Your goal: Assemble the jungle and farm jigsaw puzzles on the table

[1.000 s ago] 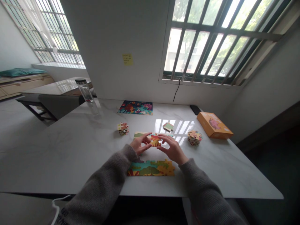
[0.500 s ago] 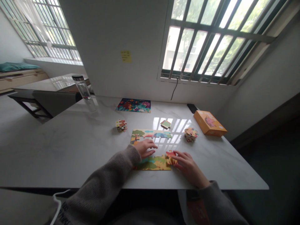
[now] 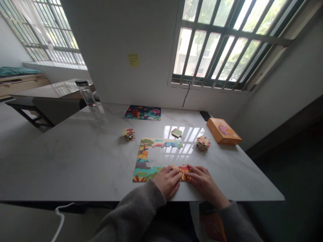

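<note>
A partly assembled jigsaw puzzle [image 3: 141, 163] lies on the white table, its top, left and bottom edges joined around a bare middle. My left hand [image 3: 168, 181] rests flat on the bottom edge row, fingers stretched out and covering part of it. At the right end of that row is a red and orange puzzle piece [image 3: 185, 169]. My right hand [image 3: 205, 184] grips this piece at its right side with thumb and fingers. The piece lies against the row; whether it is fully locked in, I cannot tell.
Stacks of loose pieces stand at the left [image 3: 129, 134] and right [image 3: 203, 144], with a small pile [image 3: 176, 132] behind the puzzle. Farther off are a dark colourful picture sheet [image 3: 143, 113], an orange box [image 3: 223, 131], a black phone [image 3: 205, 116] and a glass bottle [image 3: 87, 94].
My left hand has moved right and nearer, from above the puzzle's middle onto its bottom row. The red and orange piece now lies flatter beside the row, with my right hand still on it.
</note>
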Demonstrator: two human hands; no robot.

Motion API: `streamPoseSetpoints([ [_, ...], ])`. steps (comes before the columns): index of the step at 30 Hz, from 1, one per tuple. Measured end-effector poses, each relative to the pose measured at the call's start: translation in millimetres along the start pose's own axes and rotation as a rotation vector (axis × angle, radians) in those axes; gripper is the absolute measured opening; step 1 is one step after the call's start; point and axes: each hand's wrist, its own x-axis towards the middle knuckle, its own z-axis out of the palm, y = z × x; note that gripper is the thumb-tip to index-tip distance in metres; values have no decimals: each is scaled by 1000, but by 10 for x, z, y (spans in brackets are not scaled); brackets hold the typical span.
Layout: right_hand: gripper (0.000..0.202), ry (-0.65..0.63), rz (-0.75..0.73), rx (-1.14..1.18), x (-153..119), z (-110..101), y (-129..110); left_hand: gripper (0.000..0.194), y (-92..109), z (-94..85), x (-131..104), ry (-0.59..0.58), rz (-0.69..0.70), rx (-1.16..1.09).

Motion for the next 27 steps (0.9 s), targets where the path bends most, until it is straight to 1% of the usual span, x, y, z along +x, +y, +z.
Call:
streamPoseSetpoints([
  [4,27,-28,15,12,5,2,-14,35,8,-1,-42,-10,20,12],
  [9,26,-44,44,25,-6,-10,-69,36,8,4,-55,6,37,24],
  [13,26,-60,57,33,-6,-16,-92,38,9,-19,-60,-20,48,18],
  [16,25,-68,66,31,1,-17,-91,35,14,-28,-57,-30,47,-6],
  [19,25,-66,72,27,10,-24,-97,32,-10,-38,-59,-5,31,-69],
  [21,26,-67,74,30,15,-33,-107,31,-71,-62,-85,33,-16,-100],
  [23,26,-67,73,42,19,-41,-118,33,-178,-98,-145,59,-76,-97],
  [27,26,-48,64,102,21,-35,-136,42,-448,-146,-350,29,-126,-54],
])
